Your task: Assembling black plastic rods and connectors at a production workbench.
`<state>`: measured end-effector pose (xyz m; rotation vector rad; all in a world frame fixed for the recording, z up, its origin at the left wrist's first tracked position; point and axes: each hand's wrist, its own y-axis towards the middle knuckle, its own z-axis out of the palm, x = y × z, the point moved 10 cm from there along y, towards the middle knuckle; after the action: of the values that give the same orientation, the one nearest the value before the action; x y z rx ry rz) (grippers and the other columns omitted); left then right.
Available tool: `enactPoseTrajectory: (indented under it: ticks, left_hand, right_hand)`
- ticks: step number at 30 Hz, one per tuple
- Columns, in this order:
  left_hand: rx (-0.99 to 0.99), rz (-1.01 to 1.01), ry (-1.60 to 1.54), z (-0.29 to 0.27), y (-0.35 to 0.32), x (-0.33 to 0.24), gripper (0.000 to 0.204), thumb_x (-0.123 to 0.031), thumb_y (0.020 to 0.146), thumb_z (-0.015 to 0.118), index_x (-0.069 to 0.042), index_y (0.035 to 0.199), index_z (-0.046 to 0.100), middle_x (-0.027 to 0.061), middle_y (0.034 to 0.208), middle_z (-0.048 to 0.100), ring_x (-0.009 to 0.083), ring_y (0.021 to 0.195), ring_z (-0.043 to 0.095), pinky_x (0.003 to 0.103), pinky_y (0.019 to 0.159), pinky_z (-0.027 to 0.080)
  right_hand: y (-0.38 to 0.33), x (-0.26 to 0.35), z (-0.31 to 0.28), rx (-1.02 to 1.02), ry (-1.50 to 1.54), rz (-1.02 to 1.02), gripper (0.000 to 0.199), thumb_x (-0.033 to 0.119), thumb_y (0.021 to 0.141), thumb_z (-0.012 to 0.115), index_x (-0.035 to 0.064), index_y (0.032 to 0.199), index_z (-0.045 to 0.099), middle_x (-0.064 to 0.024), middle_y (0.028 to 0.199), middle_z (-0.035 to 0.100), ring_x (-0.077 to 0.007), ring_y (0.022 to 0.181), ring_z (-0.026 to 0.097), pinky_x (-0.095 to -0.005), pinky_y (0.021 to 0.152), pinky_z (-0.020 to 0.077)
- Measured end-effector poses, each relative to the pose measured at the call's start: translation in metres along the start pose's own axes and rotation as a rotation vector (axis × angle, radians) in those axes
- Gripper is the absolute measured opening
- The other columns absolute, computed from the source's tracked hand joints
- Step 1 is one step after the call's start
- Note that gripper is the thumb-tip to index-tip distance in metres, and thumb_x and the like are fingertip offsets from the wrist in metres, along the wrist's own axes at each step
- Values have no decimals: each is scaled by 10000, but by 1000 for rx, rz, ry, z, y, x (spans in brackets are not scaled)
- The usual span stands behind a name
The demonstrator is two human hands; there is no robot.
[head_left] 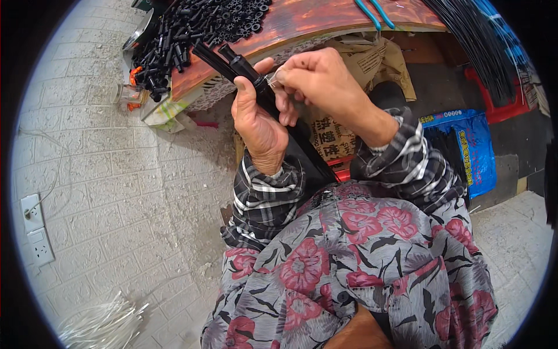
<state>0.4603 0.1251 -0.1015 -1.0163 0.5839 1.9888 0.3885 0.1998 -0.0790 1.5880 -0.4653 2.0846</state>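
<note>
My left hand [260,132] is wrapped around a bundle of long thin black rods [308,150], with thicker black plastic fittings [242,65] at the upper end. The bundle slants from the table's edge down toward my lap. Close against it, my right hand [325,81] pinches a thin whitish tie [272,80] that runs around the bundle. How the tie's ends lie is hidden by my fingers. Beyond my hands, a pile of small black plastic parts [192,35], some tubular and some ring-shaped, covers the left of the reddish wooden table [308,24].
Teal-handled pliers [375,13] rest near the table's edge. More long black rods [474,49] stand at the upper right, beside a blue plastic bag [475,154]. A printed brown sack [331,136] is below. White strands [107,323] lie at lower left, near wall sockets [40,247].
</note>
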Motion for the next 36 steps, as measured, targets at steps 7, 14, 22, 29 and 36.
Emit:
enactPoseTrajectory:
  ticks: [7,14,22,29,36]
  left_hand:
    - [17,-19,-2,-1,1,3,596,-537,996,379,-5,1227,518,37,613,469,135,429,396,271,399,319]
    - [17,-3,-43,0,4,-1,586,-502,996,432,36,1208,526,55,595,487,124,427,409,266,396,344]
    - [-3,4,-61,11,2,9,551,-467,990,468,43,1192,518,63,607,517,130,422,452,250,377,353]
    - [29,5,14,7,-5,3,549,-504,1012,374,-6,1189,520,33,577,448,127,410,371,276,405,313]
    - [30,3,-31,3,-6,2,561,-514,1012,365,0,1166,527,34,582,459,121,411,371,274,403,320]
  right_hand:
    - [-7,31,-7,-43,-423,-542,207,-44,819,659,-1,1021,675,-36,916,634,-110,743,642,-262,659,536]
    - [-26,55,18,-4,-1024,-1142,137,5,776,697,12,906,654,-78,831,613,-249,754,654,-301,620,510]
    - [18,12,-7,257,-300,270,198,125,777,628,-30,653,634,-7,550,549,-80,471,497,-244,433,391]
    - [55,67,-94,-82,-1264,-168,410,356,825,680,-50,773,670,-202,648,624,-273,596,636,-391,568,510]
    - [65,77,-176,-431,-1656,14,444,398,743,772,-26,848,691,-212,865,683,-357,846,677,-444,692,534]
